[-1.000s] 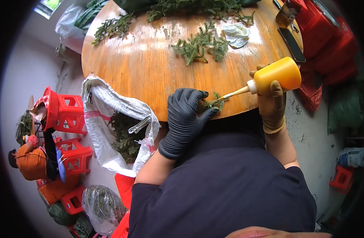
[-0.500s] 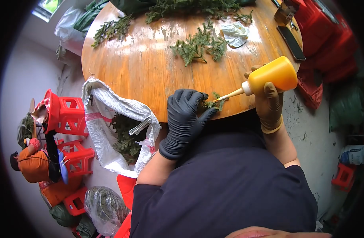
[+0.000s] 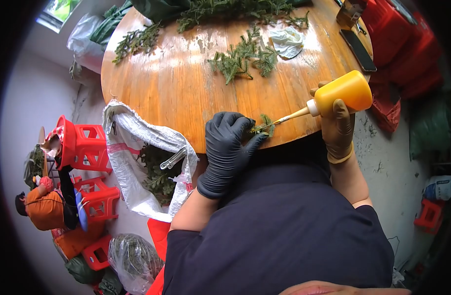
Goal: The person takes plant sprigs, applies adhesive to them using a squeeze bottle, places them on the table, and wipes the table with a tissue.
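My left hand (image 3: 229,147), in a black glove, pinches a small green sprig (image 3: 267,126) at the near edge of the round wooden table (image 3: 181,88). My right hand (image 3: 337,125), in a tan glove, is wrapped round a yellow squeeze bottle (image 3: 344,93). The bottle lies tilted, its long nozzle pointing left and down, with the tip beside the sprig. Whether the tip touches the sprig I cannot tell. Farther back on the table are a cut fir branch (image 3: 242,58) and a crumpled white cloth (image 3: 287,42).
An open white sack (image 3: 132,123) with greenery stands left of the table. A phone (image 3: 357,50) and a brown container (image 3: 350,13) are at the right edge. Red stools (image 3: 90,147) and a person in orange (image 3: 46,211) are at the left.
The bottle first moved slightly left and then back right, so its tip is now a little farther from my left hand. My left hand keeps its pinch on the sprig.
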The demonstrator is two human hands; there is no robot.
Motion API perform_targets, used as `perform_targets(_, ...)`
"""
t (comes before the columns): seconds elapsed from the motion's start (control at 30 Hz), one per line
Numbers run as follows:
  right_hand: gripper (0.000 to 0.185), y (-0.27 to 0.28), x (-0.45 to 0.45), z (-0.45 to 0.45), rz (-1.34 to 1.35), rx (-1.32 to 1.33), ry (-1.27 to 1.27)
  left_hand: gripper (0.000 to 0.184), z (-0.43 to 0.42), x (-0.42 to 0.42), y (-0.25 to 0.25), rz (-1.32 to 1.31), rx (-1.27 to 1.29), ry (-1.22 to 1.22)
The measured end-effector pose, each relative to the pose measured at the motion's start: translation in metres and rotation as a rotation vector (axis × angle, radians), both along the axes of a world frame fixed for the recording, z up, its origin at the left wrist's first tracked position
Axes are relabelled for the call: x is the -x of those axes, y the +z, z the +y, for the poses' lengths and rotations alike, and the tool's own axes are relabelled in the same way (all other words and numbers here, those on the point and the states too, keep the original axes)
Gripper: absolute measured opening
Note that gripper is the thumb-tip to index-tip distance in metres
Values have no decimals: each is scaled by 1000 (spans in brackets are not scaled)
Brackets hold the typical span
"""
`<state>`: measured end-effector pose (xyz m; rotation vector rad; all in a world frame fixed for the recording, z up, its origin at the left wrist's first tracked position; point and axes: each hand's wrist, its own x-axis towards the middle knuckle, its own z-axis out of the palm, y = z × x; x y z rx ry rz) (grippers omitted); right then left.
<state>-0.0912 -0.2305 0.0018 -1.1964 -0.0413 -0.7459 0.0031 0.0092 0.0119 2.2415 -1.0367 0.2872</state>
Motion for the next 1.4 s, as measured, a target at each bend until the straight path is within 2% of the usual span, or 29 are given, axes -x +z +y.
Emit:
perform_targets(0.8,46,-6,11,-24,11,2,-129,31,2,-1,0,5,10,-38)
perform_targets(0.87,45,1,8,-22,22,-183,-137,31,8,-1,7,-8,18,-54)
perform_targets(0.93,47,2,2,-28,13,-217,-122,30,27,3,27,53,159,-38)
perform_targets(1.0,48,0,-4,-34,12,-261,-111,29,58,-2,48,-98,226,41)
perform_targets(1.07,49,-4,-13,-41,-24,-317,-77,32,95,-6,65,-61,273,237)
perform_targets(1.1,49,-4,-16,-41,-36,-330,-74,34,120,-14,68,-104,258,270)
perform_targets(1.23,50,-4,-22,-45,-40,-383,2,46,182,-26,77,-93,-500,469)
perform_targets(1.3,49,-6,-22,-48,-2,-412,54,49,182,-32,76,-85,-548,511)
perform_targets(1.4,48,-2,-20,-45,-11,-433,57,35,131,-51,81,-210,-252,319)
